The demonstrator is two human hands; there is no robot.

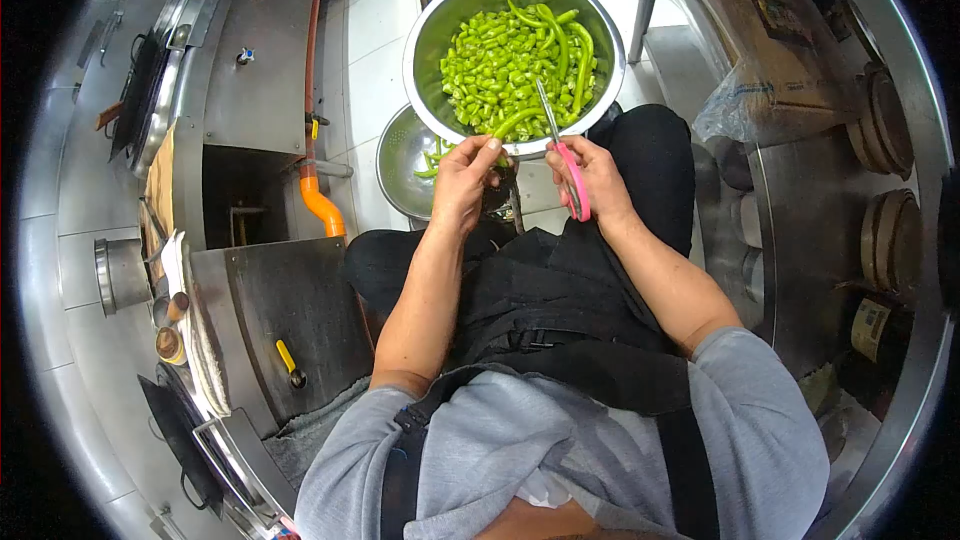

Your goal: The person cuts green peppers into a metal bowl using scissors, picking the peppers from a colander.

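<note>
A large steel bowl [425, 20] holds many cut pieces of green chili pepper [490, 60], with several long whole peppers [582, 65] on top at the right. At the bowl's near rim, my left hand [466, 180] is closed in a pinch on a long green chili pepper [518, 123], which points toward the bowl. My right hand [597, 180] grips pink-handled scissors [575, 180]. Their blades point up over the near rim, close to the pepper. Below the bowl at left, a steel colander [393, 162] contains some green pieces, partly hidden by my left hand.
Steel cooking equipment [255, 70] with an orange pipe [322, 205] lines the left side. On the right, a steel shelf unit [810, 230] holds a plastic-wrapped cardboard box [770, 50] and stacked round dishes [885, 240]. White floor tiles [375, 20] show beyond my knees.
</note>
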